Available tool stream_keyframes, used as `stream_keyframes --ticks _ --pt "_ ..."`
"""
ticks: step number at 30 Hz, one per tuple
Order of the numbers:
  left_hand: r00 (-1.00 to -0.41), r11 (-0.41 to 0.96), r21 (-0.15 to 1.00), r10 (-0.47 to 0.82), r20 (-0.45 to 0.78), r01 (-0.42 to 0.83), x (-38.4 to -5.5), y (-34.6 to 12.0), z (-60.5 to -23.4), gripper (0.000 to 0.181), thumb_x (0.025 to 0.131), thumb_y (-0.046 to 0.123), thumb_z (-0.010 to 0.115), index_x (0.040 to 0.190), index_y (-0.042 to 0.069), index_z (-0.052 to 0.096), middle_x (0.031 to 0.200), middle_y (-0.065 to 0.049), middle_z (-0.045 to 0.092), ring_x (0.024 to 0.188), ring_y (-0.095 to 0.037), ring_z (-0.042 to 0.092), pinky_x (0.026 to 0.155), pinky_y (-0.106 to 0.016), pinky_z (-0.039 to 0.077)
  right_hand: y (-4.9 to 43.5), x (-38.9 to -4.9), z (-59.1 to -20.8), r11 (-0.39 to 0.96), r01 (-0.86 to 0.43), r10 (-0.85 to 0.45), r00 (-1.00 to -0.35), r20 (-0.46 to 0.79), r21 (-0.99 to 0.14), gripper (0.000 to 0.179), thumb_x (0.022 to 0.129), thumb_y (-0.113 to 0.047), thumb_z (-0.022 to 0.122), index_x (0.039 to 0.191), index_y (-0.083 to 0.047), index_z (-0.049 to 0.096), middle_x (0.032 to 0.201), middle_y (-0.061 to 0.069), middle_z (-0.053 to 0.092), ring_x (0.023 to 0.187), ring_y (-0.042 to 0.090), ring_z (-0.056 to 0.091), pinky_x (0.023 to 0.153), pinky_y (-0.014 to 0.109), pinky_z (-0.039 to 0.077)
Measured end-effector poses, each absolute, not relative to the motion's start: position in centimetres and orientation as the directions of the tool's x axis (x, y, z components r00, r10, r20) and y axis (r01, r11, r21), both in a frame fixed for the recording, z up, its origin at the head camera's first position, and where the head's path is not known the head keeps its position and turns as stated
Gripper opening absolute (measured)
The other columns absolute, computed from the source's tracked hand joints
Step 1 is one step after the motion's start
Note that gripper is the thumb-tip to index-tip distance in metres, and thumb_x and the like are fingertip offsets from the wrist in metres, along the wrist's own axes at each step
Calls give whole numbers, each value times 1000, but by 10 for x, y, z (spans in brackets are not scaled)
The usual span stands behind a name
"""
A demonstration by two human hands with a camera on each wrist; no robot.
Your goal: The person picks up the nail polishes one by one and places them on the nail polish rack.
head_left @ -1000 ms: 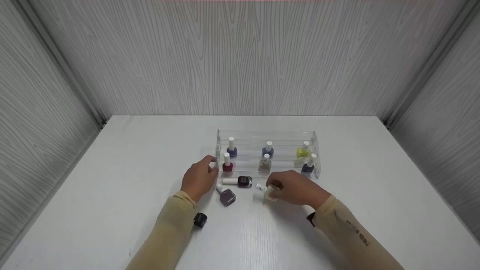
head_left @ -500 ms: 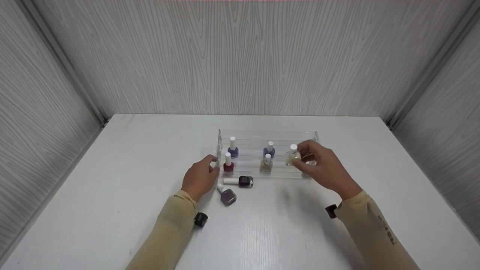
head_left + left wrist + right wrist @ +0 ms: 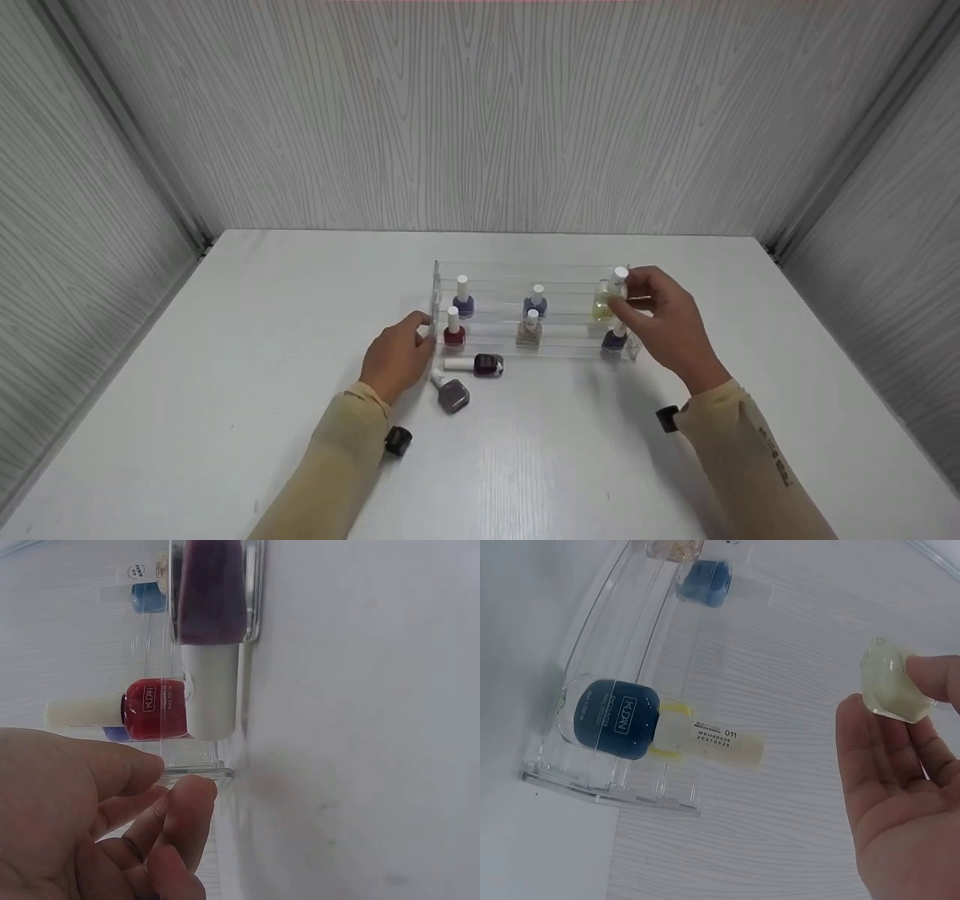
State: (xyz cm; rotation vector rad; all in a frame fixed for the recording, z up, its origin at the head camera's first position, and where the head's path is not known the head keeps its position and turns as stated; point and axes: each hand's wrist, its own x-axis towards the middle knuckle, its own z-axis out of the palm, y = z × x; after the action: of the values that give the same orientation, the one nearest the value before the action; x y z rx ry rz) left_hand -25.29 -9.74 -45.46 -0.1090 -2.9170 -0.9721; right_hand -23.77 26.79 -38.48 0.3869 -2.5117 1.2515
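A clear stepped display rack (image 3: 570, 350) stands on the table with nail polish bottles in its tiers. At its left end my left hand (image 3: 397, 358) pinches the side panel between thumb and finger; the left wrist view shows this hand (image 3: 112, 817) by the panel's edge. Above the rack's right end, my right hand (image 3: 666, 322) holds a pale, cream-coloured nail polish bottle (image 3: 892, 682) upright. That bottle partly hides the yellow bottle behind it. Below it in the front tier is a dark blue bottle (image 3: 617, 718).
A red bottle (image 3: 454, 335) and a glittery beige one (image 3: 529, 334) stand in the front tier. Behind them are two purple-blue bottles (image 3: 463, 306). On the table before the rack lie a dark bottle (image 3: 488, 365) and a greyish-purple one (image 3: 453, 396).
My right hand has picked the pale bottle up from the table and carried it up and right, over the rack's right end. My left hand stays at the rack's left side.
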Motion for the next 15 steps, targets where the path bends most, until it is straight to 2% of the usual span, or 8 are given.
stream_keyframes --ticks 8,15 --pt "-997 799 597 34 71 70 -252 -98 -456 31 104 23 60 133 13 64 90 -4 71 75 -20 60 70 -39 47 269 -243 -389 623 -272 32 -928 371 -734 35 102 -21 68 131 -4 59 123 11 65 116 25 63 98 39 51" --pt "-996 799 595 49 75 84 -254 -96 -455 31 103 22 60 132 13 64 89 -3 71 74 -20 59 69 -39 46 270 -242 -390 626 -256 54 -928 368 -737 35 102 -21 68 130 -3 59 122 11 64 116 26 62 97 41 52"
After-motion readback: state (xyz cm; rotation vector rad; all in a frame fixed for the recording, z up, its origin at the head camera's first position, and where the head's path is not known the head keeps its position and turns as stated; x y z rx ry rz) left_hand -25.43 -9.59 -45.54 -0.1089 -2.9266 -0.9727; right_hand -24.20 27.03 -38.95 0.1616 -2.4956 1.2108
